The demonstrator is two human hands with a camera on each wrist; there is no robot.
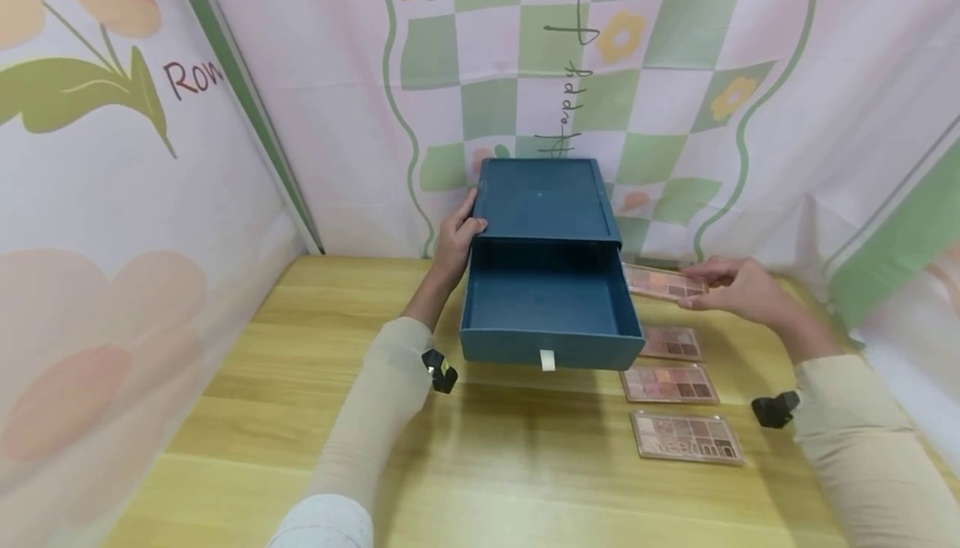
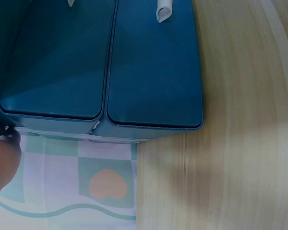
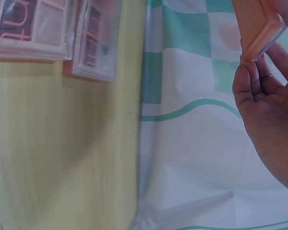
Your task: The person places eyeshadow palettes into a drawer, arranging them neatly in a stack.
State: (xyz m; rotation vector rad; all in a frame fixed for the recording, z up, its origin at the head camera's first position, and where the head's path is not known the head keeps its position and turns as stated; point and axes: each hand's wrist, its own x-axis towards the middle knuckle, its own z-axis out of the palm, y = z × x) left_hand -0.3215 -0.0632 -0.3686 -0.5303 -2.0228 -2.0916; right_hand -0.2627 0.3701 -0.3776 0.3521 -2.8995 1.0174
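Note:
A dark blue drawer cabinet (image 1: 540,198) stands on the table with its top drawer (image 1: 547,294) pulled out; the drawer holds nothing. Against the cabinet's upper left side rests my left hand (image 1: 456,240), thumb at the edge. In the left wrist view, two lower drawers (image 2: 156,72) are closed, and only a blurred part of that hand shows. To the right of the cabinet, my right hand (image 1: 746,290) pinches a clear-lidded eyeshadow palette (image 1: 660,281) by its right end, between thumb and fingers. The right wrist view shows the palette's orange edge (image 3: 257,28) in those fingers.
Three more eyeshadow palettes lie in a column on the wooden table (image 1: 300,398), right of the drawer: one farthest back (image 1: 671,342), one in the middle (image 1: 670,383), one nearest (image 1: 686,436). Patterned curtains (image 1: 675,115) hang behind and at both sides.

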